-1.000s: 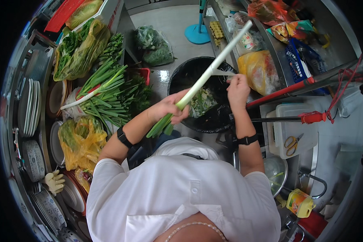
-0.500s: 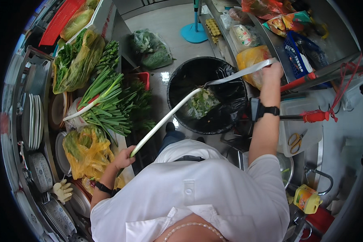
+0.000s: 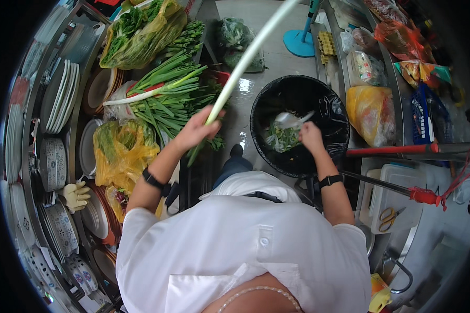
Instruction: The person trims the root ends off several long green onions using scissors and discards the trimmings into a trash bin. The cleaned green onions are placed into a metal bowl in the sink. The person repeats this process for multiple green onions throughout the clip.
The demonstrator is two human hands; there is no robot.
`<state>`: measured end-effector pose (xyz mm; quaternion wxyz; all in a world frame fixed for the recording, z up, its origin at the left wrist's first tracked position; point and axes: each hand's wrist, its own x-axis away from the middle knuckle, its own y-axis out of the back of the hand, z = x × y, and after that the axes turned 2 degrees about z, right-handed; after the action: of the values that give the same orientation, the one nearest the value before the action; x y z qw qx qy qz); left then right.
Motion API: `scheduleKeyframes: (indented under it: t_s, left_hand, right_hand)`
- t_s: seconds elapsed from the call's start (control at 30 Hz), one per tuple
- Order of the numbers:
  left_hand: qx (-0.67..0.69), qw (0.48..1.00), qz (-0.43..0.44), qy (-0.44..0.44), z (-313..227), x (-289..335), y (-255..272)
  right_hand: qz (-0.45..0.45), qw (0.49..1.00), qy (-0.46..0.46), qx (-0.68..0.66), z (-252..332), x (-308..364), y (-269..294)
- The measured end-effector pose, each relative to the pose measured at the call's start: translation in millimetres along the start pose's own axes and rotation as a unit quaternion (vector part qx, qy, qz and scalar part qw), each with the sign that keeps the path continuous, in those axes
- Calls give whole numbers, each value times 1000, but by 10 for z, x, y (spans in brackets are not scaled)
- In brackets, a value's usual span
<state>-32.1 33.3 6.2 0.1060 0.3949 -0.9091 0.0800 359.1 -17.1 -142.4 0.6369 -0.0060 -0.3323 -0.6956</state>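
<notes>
A long pale leek (image 3: 250, 55) slants up and away from my left hand (image 3: 201, 128), which is closed round its lower part; green leaf shows below the fist. Over the black-lined bin (image 3: 263, 159), my right hand (image 3: 311, 136) is curled, with a crumpled whitish leek peel (image 3: 287, 121) at its fingertips, partly blurred. Green and white vegetable scraps (image 3: 283, 136) lie inside the bin under it. To the left, a bundle of leeks (image 3: 164, 117) with a red band rests by the yellow bags of greens.
Shelves of stacked plates (image 3: 62, 96) line the left. A yellow bag (image 3: 371, 112) and a blue basket (image 3: 422, 115) stand on the right shelves. A red-ended pole (image 3: 391, 150) juts in beside the bin. Scissors (image 3: 389, 219) lie on a plastic lid at the right.
My right hand has come down from the far right to the bin with the pulled-off peel. My left hand has lifted the leek, swinging its far end up and away from the bin.
</notes>
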Motion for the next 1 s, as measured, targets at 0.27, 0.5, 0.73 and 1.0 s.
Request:
scheduleKeyframes:
  t_s: [0.27,0.5,0.73,1.0]
  left_hand:
    - [263,946,128,-139,-708,-1239,-626]
    - [325,927,172,-73,-466,-1592,-1481]
    - [279,928,249,6,-241,-1666,-2204]
    - [192,944,264,36,-254,-1730,-2356]
  right_hand:
    - [-31,998,52,15,-114,641,260]
    - [-144,929,165,-299,191,1341,589]
    - [-293,933,187,-95,291,1937,780]
    - [-307,927,211,-52,226,2099,961]
